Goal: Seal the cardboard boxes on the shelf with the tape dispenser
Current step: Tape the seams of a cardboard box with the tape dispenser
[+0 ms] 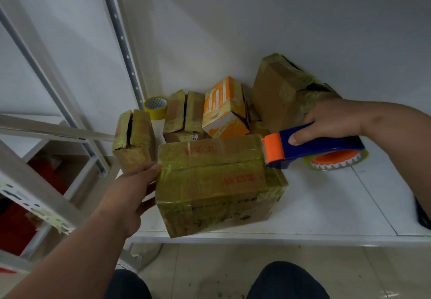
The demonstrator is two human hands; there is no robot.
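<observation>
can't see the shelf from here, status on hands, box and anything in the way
Left hand steadies front box at its left side. Right hand grips tape dispenser, nose at box's right top edge. Nothing blocking the seam.

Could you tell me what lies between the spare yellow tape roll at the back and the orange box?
In the head view, two small taped cardboard boxes stand side by side between the yellow tape roll and the orange box.

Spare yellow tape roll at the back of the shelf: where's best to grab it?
Pinch the yellow tape roll across its outer rim from above and the front. It leans against the shelf upright, open core facing up, with small boxes close on its right.
</observation>
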